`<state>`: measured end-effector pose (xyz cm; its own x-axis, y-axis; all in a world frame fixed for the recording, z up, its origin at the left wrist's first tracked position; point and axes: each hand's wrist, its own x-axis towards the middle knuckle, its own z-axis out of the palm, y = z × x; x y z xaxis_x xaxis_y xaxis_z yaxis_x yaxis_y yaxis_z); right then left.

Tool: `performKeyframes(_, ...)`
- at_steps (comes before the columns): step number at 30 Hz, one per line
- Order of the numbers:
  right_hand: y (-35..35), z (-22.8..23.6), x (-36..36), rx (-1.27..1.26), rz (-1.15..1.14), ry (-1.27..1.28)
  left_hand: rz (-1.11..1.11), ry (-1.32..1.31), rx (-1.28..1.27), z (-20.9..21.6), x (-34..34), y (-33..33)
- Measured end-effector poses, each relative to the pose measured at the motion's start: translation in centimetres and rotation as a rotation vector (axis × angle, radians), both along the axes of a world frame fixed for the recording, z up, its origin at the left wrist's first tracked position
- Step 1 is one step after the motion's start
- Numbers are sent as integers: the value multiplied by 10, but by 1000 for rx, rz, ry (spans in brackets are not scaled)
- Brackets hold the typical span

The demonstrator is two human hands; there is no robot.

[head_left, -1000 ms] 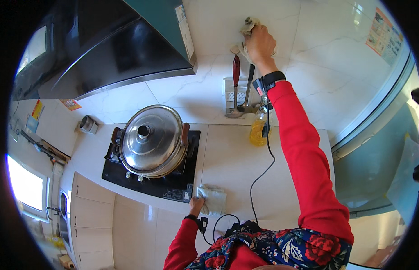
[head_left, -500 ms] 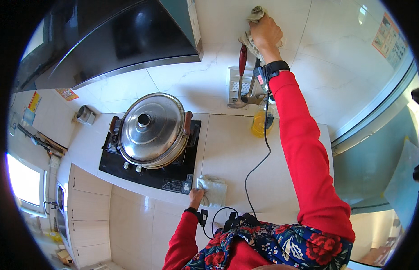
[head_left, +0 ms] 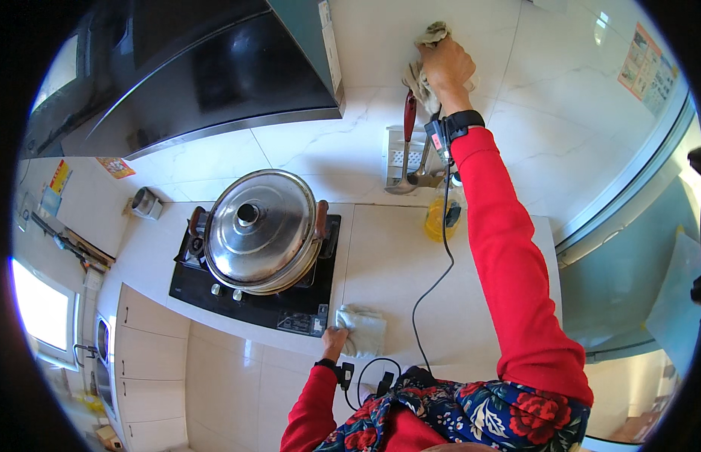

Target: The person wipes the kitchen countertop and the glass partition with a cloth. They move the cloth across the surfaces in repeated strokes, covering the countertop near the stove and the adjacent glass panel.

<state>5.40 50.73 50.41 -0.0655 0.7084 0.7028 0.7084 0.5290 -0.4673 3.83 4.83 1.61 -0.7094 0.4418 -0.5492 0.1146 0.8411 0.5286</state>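
High on the tiled wall, my right hand (head_left: 448,68) is closed around a crumpled beige rag (head_left: 435,34), whose loose part hangs below the fingers. Just under it, a ladle with a red handle (head_left: 409,113) and another metal-headed utensil (head_left: 424,160) hang in front of a white wall rack (head_left: 394,154). My left hand (head_left: 334,343) is curled at the front edge of the counter (head_left: 410,279), by the stove's corner. Right beside it, touching or nearly so, lies a folded pale green cloth (head_left: 363,331). A bottle of yellow liquid (head_left: 439,220) stands below my right forearm.
A large lidded steel pot (head_left: 260,230) sits on the black gas stove (head_left: 237,305). The dark range hood (head_left: 215,83) juts out above it. A black cable (head_left: 419,301) runs from my right wrist down across the counter. At right is a curved glass panel (head_left: 629,279).
The whole view has shifted slightly, so the counter and pot appear lower. My right hand stays on the rag at nearly the same wall spot; my left hand remains beside the folded cloth.
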Motion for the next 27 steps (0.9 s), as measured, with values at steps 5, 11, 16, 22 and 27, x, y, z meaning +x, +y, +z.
performKeyframes(5, -4, 1, -3, 6, 6, 27, -16, 37, -2, -4, 0, 2)
performKeyframes(11, -5, -1, -2, 16, 16, 73, -37, 57, -1, -7, 0, -1)
performKeyframes(16, 0, -4, -2, 45, 44, 44, 19, 25, 21, -4, 3, -3)
performKeyframes(22, 21, -10, 20, 145, 172, 208, 1, 32, -4, -12, 1, 0)
performKeyframes(27, 42, 4, 48, 400, -15, 379, -7, 60, -25, -16, -1, 0)
